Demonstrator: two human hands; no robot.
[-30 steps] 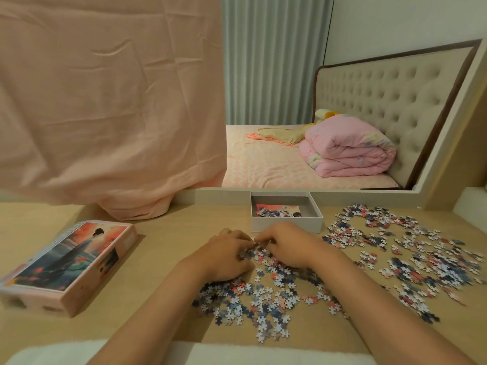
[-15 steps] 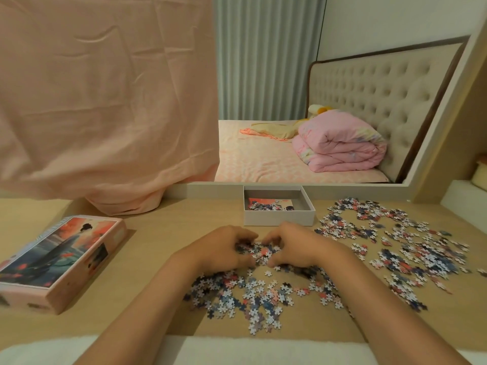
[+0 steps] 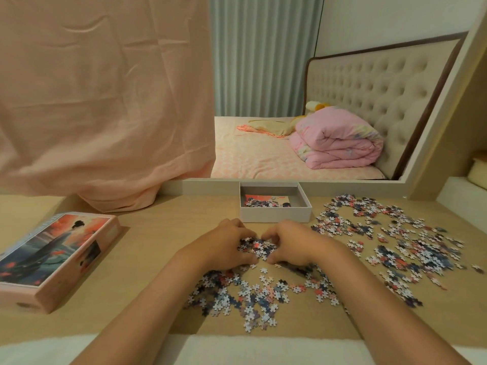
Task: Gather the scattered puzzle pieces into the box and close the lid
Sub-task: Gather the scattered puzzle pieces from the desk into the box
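Note:
My left hand and my right hand are cupped side by side on the wooden desk, fingers curled round a small heap of puzzle pieces between them. Just behind the hands stands the open grey box with a picture sheet and a few pieces inside. More loose pieces lie in front of my hands. A wider scatter of pieces covers the desk to the right. The pink lid with a printed picture lies at the left.
A pink cloth hangs down onto the desk at the back left. A white ledge runs along the desk's rear edge, with a bed and folded pink quilt beyond. A white strip borders the near edge.
Both hands have drawn closer together and bunched pieces into a tighter heap between them. The view has tilted slightly.

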